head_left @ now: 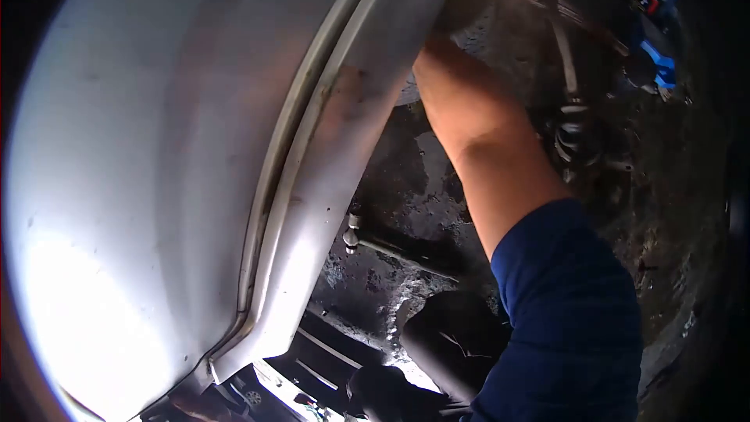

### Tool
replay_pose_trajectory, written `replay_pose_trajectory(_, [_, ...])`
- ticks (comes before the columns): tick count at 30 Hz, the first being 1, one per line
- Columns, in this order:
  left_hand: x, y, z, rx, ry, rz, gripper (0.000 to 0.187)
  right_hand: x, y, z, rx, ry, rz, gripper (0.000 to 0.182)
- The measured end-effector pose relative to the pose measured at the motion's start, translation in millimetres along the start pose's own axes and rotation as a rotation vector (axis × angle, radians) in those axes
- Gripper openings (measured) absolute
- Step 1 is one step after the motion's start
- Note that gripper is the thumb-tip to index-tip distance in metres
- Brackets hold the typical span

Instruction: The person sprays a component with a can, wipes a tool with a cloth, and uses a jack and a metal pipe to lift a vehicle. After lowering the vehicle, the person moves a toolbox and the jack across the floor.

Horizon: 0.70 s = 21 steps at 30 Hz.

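Observation:
My right forearm [480, 129], bare below a dark blue sleeve [566, 312], reaches up from the lower right. It passes behind the edge of a pale silver vehicle body panel [187, 133]. My right hand is hidden behind that edge, its fingers out of sight. A raised double seam [301, 121] runs down the panel and bends near its lower corner. My left hand does not show. On the dark ground below the forearm lies a hammer [351, 239], its thin handle pointing to the lower right.
To the right of the forearm is a rod with a ribbed joint [572, 121], among dark, dirty parts. Something bright blue [660, 62] is at the upper right. Dark rounded shapes and a strip of bright light [418, 375] lie along the bottom.

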<state>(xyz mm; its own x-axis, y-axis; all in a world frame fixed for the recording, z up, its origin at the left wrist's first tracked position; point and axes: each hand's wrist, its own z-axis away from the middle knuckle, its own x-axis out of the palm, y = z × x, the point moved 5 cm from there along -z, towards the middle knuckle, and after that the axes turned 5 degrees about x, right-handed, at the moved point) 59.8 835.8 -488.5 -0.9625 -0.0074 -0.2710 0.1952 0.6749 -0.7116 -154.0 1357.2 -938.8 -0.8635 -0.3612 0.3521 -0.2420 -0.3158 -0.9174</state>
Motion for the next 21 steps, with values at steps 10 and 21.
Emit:
replay_pose_trajectory(10, [13.0,9.6,-6.3,0.024,-0.078,-0.012,0.05,24.1,39.2,-14.5,-0.012,-0.015,0.62,0.062])
replay_pose_trajectory(21, [24.3,23.0,-8.4,0.015,-0.072,0.068,0.05,39.3,16.1,2.3,-0.073,-0.158,0.98,0.064])
